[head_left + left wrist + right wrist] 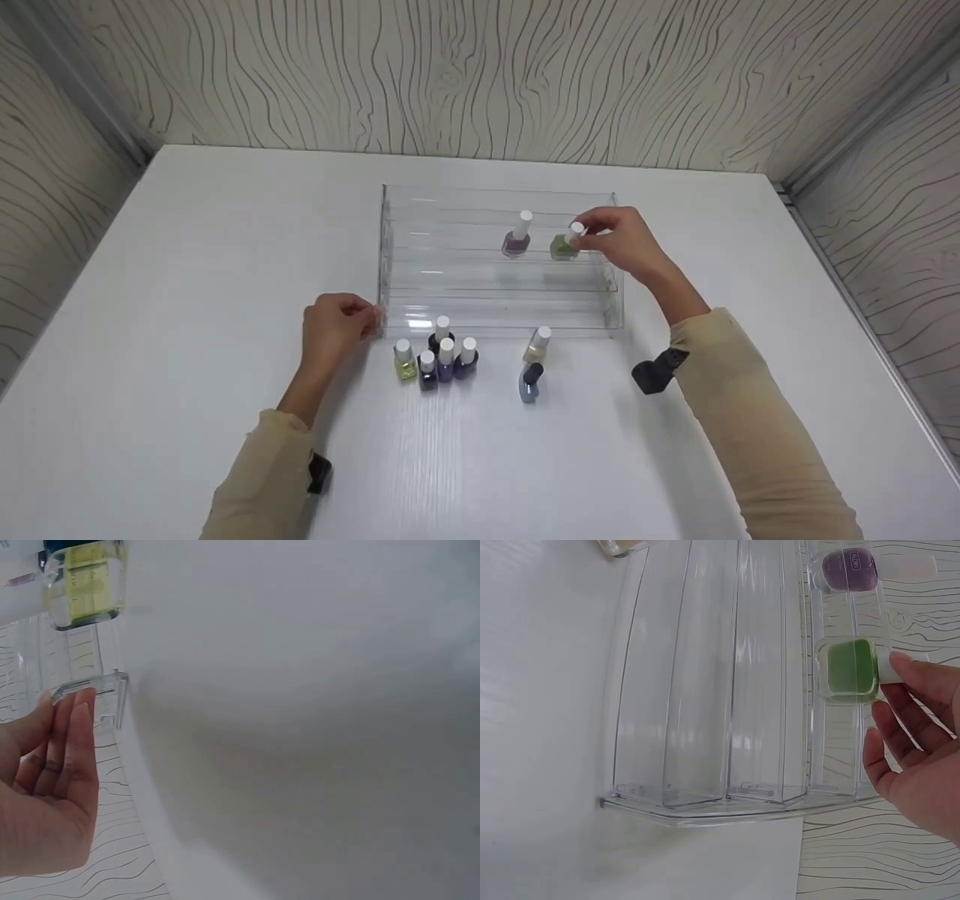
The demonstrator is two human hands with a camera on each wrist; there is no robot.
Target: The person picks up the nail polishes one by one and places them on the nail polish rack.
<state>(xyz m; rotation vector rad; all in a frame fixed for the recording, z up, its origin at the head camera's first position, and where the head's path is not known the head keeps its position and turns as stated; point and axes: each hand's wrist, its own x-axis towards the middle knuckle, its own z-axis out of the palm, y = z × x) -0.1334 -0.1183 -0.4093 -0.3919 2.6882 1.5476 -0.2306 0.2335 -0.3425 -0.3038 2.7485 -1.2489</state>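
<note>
A clear tiered acrylic rack lies on the white table. My right hand pinches the white cap of a green nail polish bottle at the rack's upper right tier. Left of it on the same tier stands a purple nail polish bottle with a white cap. At the rack's lower left corner, my left hand pinches the edge of the side panel between thumb and fingers, which the left wrist view shows close up. A yellow-green bottle stands just in front of that corner.
In front of the rack, several dark bottles with white caps cluster by the yellow-green one. Farther right are a cream bottle and a grey-blue bottle with a black cap. A wood-grain patterned wall rises behind the table.
</note>
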